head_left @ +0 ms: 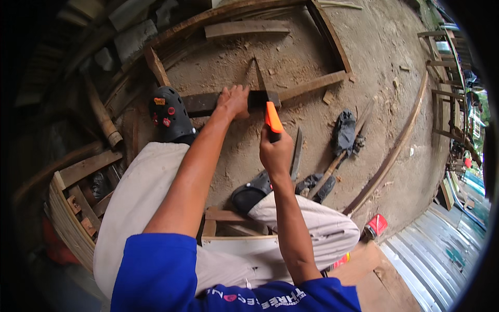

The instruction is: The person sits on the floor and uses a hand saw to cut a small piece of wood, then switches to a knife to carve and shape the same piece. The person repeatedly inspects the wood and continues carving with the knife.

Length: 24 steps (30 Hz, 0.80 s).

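Note:
A handsaw (273, 118) with an orange and black handle is in my right hand (276, 151), fingers closed round the grip. Its thin blade points away from me and lies across a dark wooden board (202, 103) close to the board's right end. My left hand (234, 101) bears down on the same board, left of the blade, with its fingers curled over the far side. My left foot, in a black clog (169, 114), rests against the board's left part. How deep the blade sits in the wood I cannot tell.
A wooden frame (331, 37) lies on the dirt ground beyond, with a loose wood piece (247, 29) inside it. To the right are a black-wrapped tool (344, 132), a long curved pole (390, 153), a red can (377, 224) and corrugated metal sheets (426, 255). Wood scraps stand at left.

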Tool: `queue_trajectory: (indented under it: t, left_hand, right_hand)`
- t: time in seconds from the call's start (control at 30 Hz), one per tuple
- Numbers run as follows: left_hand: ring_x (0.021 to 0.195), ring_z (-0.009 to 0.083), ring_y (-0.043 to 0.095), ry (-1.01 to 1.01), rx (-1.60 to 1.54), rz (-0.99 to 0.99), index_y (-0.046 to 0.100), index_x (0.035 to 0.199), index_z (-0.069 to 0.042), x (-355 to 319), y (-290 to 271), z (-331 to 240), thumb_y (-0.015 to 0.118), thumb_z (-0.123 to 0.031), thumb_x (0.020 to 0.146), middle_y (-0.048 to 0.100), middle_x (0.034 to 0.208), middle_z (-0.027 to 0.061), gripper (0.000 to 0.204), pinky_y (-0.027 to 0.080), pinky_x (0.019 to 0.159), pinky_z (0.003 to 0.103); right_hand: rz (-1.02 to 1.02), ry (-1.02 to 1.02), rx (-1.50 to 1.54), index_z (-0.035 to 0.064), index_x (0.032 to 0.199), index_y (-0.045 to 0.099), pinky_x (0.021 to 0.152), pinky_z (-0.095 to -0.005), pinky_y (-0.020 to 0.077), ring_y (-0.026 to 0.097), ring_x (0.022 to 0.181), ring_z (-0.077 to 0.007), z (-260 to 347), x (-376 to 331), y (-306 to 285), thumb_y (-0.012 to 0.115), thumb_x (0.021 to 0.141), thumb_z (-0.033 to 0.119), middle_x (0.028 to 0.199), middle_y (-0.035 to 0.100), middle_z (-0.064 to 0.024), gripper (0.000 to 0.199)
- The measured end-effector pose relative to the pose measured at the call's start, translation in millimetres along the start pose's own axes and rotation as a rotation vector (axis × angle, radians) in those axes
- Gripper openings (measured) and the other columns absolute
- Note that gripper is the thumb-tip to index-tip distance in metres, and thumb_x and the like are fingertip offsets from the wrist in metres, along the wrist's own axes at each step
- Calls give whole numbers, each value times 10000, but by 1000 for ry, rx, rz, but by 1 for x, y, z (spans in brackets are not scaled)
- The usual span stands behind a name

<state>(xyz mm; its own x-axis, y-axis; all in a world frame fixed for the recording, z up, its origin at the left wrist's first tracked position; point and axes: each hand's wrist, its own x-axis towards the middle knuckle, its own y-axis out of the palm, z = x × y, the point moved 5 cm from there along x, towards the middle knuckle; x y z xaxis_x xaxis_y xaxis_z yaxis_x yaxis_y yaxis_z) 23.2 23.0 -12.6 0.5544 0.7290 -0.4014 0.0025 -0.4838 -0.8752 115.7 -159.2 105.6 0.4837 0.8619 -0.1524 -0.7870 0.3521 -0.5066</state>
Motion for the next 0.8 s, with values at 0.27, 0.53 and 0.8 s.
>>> queue_trajectory:
  t: [0.27,0.53,0.8]
  left_hand:
    - [1315,310,491,-15,15,50,485,1369,-89,7,13,3,823,-275,696,534,1355,157,775,375,1065,509]
    - [1317,300,492,26,31,5,464,1370,-65,6,10,2,865,-365,676,550,1324,139,856,363,1073,534]
    - [1252,305,528,3,-4,30,503,1240,-64,7,11,4,854,-339,656,571,1252,133,734,351,1085,498]
  right_hand:
    - [-5,-22,25,-62,1182,662,731,-330,548,734,803,-263,40,-113,-79,624,905,34,882,709,-199,295]
    - [-51,-59,-42,-18,932,646,603,-404,496,640,666,-391,-1,-80,-36,675,868,78,769,649,-215,119]
    - [8,142,22,-11,888,645,606,-401,493,678,656,-295,10,-48,-36,679,877,93,718,659,-185,111]
